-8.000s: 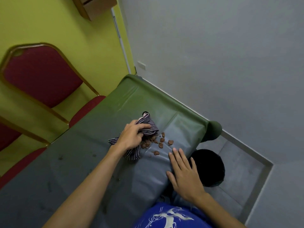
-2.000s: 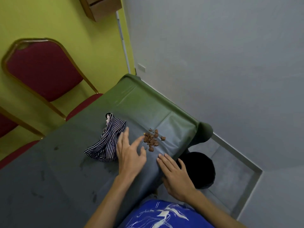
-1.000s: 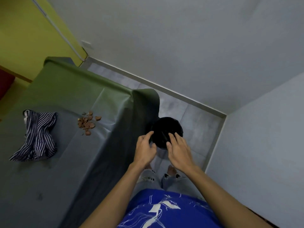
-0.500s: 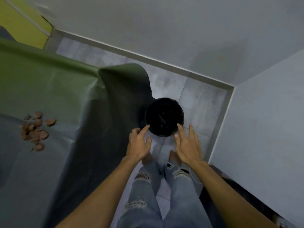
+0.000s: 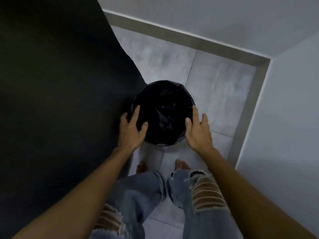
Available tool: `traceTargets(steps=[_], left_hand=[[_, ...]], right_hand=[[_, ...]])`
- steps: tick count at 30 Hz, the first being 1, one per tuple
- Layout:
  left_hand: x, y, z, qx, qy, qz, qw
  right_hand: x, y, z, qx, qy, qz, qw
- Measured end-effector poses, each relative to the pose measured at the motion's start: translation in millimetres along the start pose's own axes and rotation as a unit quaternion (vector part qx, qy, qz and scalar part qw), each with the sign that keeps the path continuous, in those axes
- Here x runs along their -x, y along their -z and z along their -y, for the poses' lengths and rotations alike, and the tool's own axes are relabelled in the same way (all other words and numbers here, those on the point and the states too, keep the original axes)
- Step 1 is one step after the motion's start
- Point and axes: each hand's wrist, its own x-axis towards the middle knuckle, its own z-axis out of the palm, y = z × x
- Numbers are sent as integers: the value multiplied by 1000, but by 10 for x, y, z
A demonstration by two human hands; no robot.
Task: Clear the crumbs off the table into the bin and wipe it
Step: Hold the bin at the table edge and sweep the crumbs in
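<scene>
A round bin (image 5: pixel 164 100) lined with a black bag stands on the tiled floor beside the hanging tablecloth. My left hand (image 5: pixel 132 130) reaches to its left rim with fingers spread, the thumb over the opening. My right hand (image 5: pixel 198 130) is at the right rim, fingers spread too. Whether either hand touches the rim is unclear; neither is closed around it. The crumbs, the striped cloth and the table top are out of view.
The dark tablecloth (image 5: pixel 60 83) hangs down along the whole left side, touching the bin. Grey walls (image 5: pixel 284 109) form a corner close behind and to the right. My bare feet (image 5: pixel 179 165) stand on the floor tiles (image 5: pixel 219 87) just before the bin.
I have bent lower and turned from the table top to the bin. Both hands have moved forward from short of the bin to either side of its rim. The crumbs have left the view.
</scene>
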Motion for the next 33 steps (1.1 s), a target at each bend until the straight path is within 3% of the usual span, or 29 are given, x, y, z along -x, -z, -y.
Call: traceTargets(steps=[9,12,17,24,33], left_hand=[[-659,-475,213,-39,-78,-98,991],[-720,-509,268,-54,-51,-102,992],[-630,-425,460,-54,-92,-59,993],[303,212,-38,-48,-85,-76,992],[2043,1492,-1051,16,-53,-104,993]], right_hand=[[-633,-481,-210,-7,60,-49,997],[-723,-529,-267,3,62,-61,996],[-654,-413,-259,17,125,-38,991],[299,239,17,20,114,-29,993],[1964,1803,741,9,110,-29,994]])
